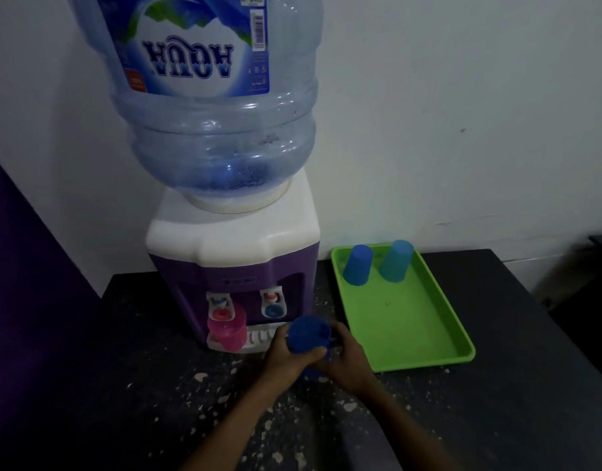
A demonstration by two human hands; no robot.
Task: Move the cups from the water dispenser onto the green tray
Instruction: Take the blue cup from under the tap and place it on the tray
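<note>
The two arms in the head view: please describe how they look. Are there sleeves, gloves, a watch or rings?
Both forearms are bare as far as the frame shows; no sleeve reaches them. The left hand and the right hand wear no gloves. No watch or bracelet shows at either wrist. The light is too dim to tell whether the fingers carry rings.

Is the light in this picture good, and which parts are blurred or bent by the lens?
Head view: the light is dim, the dark table and the left edge nearly black; the wall is brighter. The dark blue cup between both hands looks soft from motion blur. The wide lens tilts the water bottle and skews the green tray.
</note>
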